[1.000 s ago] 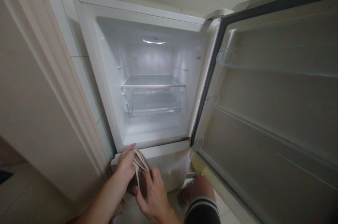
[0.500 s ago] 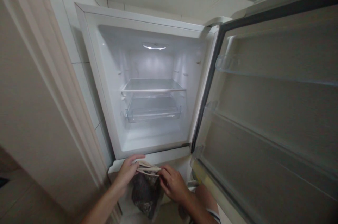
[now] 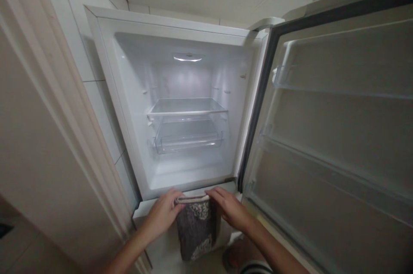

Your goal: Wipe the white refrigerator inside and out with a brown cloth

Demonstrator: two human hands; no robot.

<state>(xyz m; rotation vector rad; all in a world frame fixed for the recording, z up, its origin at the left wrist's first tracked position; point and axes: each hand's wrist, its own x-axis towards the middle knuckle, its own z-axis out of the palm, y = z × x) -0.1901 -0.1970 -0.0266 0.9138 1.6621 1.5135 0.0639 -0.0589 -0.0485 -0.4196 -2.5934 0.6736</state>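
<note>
Fingers of our left hand point(image 3: 163, 216) and right hand point(image 3: 229, 209) are pinching the cloth point(image 3: 196, 226) by its top corners, hanging it before the open fridge point(image 3: 129, 106); next we're likely folding it evenly.
</note>
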